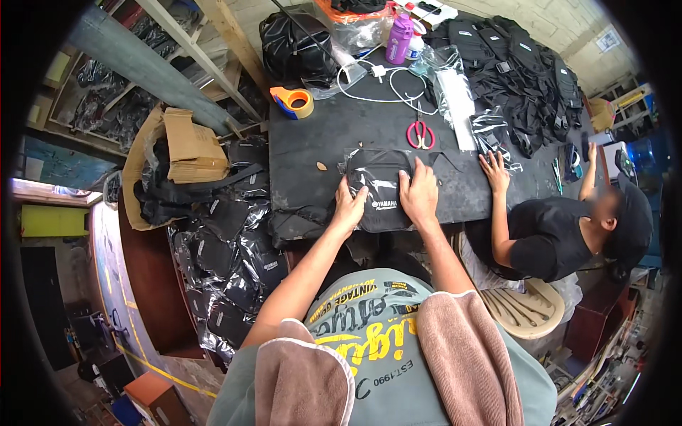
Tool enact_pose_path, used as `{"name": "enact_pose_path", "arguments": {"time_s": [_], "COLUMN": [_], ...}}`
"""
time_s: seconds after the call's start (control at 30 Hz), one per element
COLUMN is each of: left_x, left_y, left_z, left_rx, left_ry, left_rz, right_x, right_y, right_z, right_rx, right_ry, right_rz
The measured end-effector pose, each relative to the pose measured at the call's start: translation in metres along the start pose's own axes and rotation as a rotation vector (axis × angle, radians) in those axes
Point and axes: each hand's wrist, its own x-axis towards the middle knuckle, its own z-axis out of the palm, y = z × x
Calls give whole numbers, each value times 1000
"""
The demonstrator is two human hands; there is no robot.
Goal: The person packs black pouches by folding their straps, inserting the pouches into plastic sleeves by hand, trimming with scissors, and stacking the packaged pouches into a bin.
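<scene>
A flat black bag with rounded corners and a white print [383, 181] lies at the table's near edge, in glossy clear plastic. My left hand [349, 207] grips its left side, thumb on top. On the opposite side, my right hand [420, 190] holds the edge, with the thumb on the plastic and the fingers reaching forward. The bag's underside is hidden. Beyond it lie red-handled scissors [420, 133], and a black strap [446, 162] rests to the right of my right hand.
An orange-and-blue tape dispenser [292, 102] sits at the table's far left. A purple bottle [399, 39] and white cable [360, 94] are at the back. Black bags [508, 71] pile at far right. A co-worker [554, 231] sits right, one hand on the table. Wrapped bags [227, 263] fill the left side.
</scene>
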Motion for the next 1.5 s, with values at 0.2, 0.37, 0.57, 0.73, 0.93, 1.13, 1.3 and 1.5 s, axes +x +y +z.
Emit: {"name": "enact_pose_path", "arguments": {"time_s": [0.2, 0.37, 0.57, 0.73, 0.93, 1.13, 1.3, 1.5], "left_x": [-9, -41, -99, -171, -203, -234, -264, -300], "left_y": [-7, -21, -80, -162, -201, -238, -176, -30], "left_z": [-4, -78, -248, -359, -355, -358, -371, -392], "left_rx": [-28, 260, 782, 859, 603, 550, 527, 276], "left_ry": [166, 494, 1109, 1431, 953, 1125, 1116, 1084], "left_rz": [26, 348, 197, -561, -861, -524, -329, -89], "right_x": [1, -10, -10, -11, -11, -11, -9, -8], "right_y": [-50, -33, -22, -23, -21, -29, -21, -41], "right_z": [40, 60, 77, 84, 84, 85, 76, 61], "right_rx": [-202, -400, -449, -476, -508, -460, -447, -405], "right_ry": [-58, -18, -33, -50, -42, -50, -22, -181], "right_rz": [-455, -454, -487, -477, -454, -474, -463, -402]}}
